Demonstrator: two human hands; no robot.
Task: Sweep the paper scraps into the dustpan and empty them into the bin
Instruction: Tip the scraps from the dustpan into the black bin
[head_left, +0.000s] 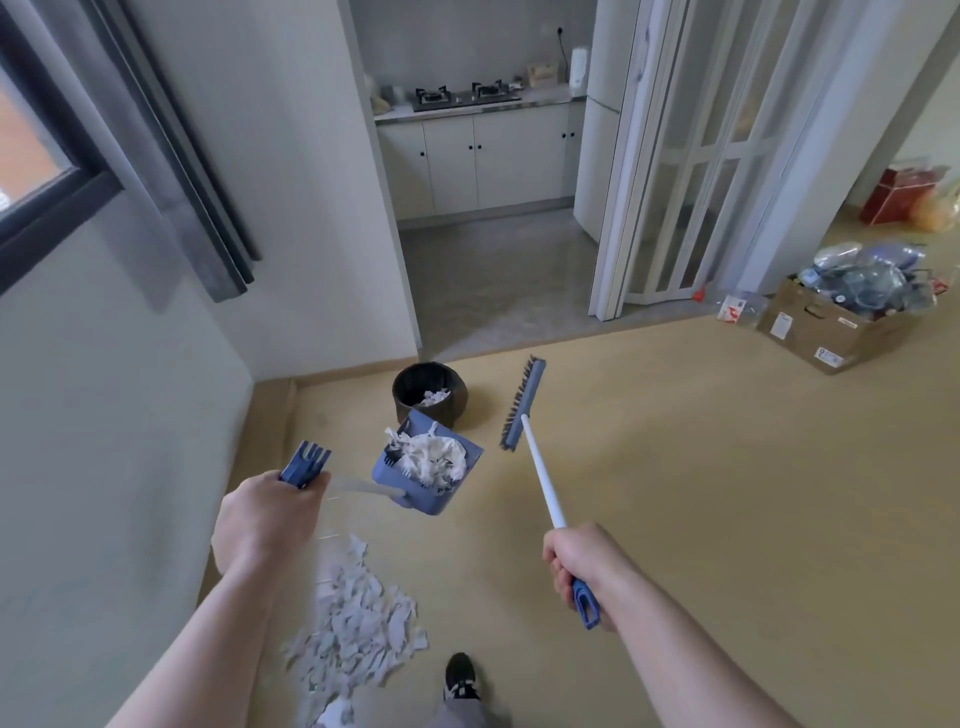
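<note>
My left hand grips the blue top of the dustpan handle. The blue dustpan hangs in the air just in front of the black bin and is heaped with white paper scraps. The bin holds a few scraps too. My right hand is closed on the broom's white pole near its blue end. The broom head is lifted off the floor to the right of the bin. A pile of paper scraps lies on the tan floor below my left arm.
A grey wall runs along the left, with the bin near its corner. A kitchen doorway opens behind the bin. A cardboard box full of bags stands at the right. My shoe is beside the floor pile.
</note>
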